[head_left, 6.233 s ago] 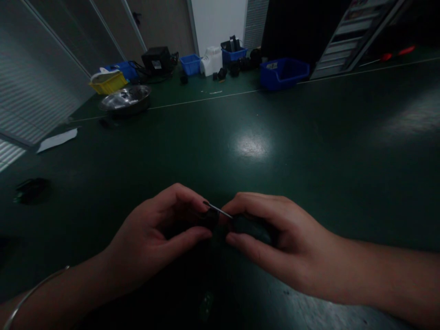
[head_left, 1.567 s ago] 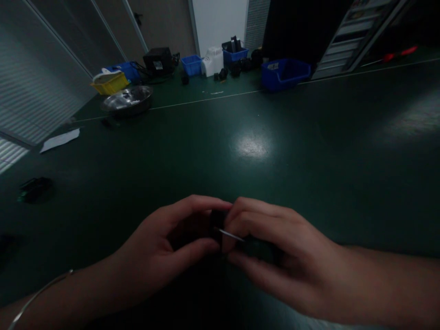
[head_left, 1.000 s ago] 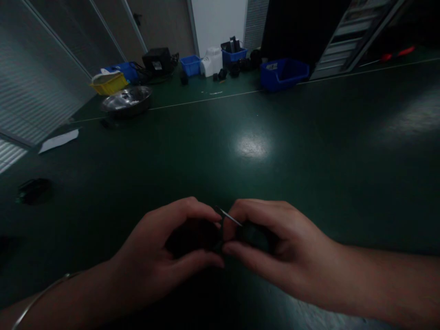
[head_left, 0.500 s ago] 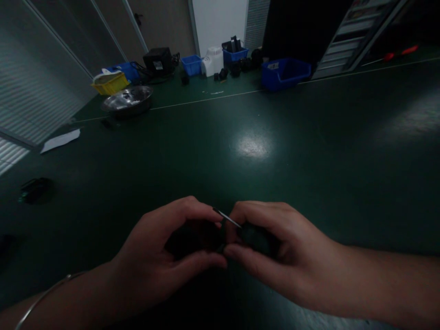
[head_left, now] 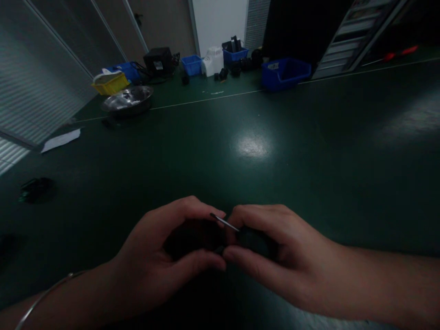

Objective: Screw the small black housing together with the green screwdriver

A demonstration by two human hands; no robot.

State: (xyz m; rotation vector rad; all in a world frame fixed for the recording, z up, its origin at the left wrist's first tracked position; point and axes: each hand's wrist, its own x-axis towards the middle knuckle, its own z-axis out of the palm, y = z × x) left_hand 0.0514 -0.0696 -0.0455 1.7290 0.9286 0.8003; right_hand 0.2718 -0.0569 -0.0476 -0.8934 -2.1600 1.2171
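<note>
In the lower middle of the head view, my left hand (head_left: 161, 243) curls round a dark object (head_left: 187, 238), mostly lost in shadow. My right hand (head_left: 285, 252) is closed on a slim screwdriver-like tool, its thin metal shaft (head_left: 227, 223) slanting up to the left to a dark tip. A dark rounded shape in the right palm could be its handle. The tip lies by the left index fingertip. Both thumbs nearly meet, with a small dark piece (head_left: 219, 250) at the left thumb tip. A thin bracelet circles the left wrist.
Both hands are over a green tabletop (head_left: 192, 151). A metal bowl (head_left: 140, 107), yellow bin (head_left: 112, 85), black box (head_left: 158, 62), white device (head_left: 213, 64) and blue bin (head_left: 285, 82) stand along the back. White paper (head_left: 62, 140) and a dark item (head_left: 34, 189) lie left.
The metal shaft's tip has shifted slightly left and down, and the right fingers have dropped a little. The left hand is nearly still.
</note>
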